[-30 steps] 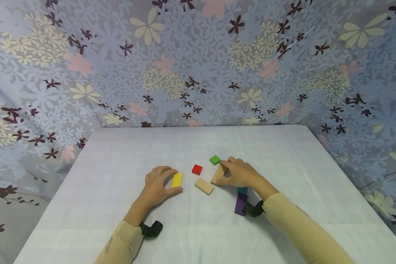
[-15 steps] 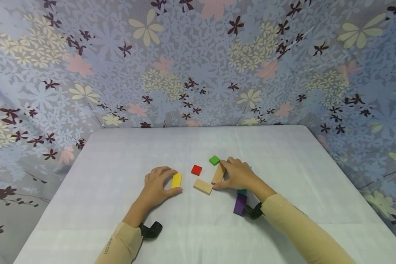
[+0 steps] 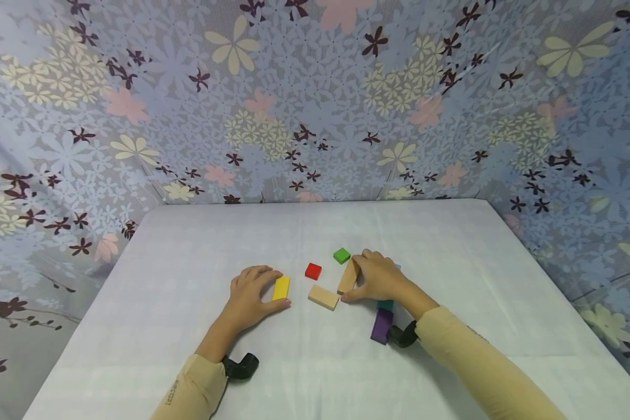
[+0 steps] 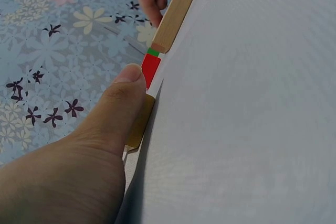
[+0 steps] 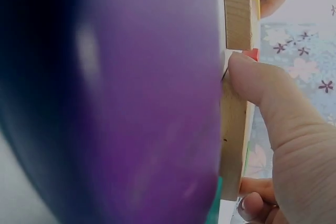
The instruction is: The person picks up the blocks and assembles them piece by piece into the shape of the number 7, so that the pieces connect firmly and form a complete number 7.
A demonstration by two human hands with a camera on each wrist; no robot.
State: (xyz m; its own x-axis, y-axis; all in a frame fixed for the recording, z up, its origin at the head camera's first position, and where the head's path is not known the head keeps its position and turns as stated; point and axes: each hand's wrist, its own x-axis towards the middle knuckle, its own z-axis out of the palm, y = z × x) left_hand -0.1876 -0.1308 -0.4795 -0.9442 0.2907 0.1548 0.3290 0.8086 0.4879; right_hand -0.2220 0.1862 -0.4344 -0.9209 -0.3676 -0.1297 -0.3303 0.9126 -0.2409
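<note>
On the left, my left hand holds a yellow block lying on the table, thumb at its near end and fingertips at its far end. My right hand grips a plain wooden block by its two ends, also on the table. Between the hands lies a second plain wooden block, with a small red block behind it. A small green block sits by the right fingertips. In the right wrist view, the right thumb presses near the wooden block's end.
A purple block lies under the right wrist, close to the black wrist camera. Partly hidden by the right hand are a teal block and a light blue piece. White cloth covers the table; flowered fabric hangs behind it.
The right thumb has shifted slightly left and nearer, to the near end of the wooden block. My left hand and the yellow block have stayed in place.
</note>
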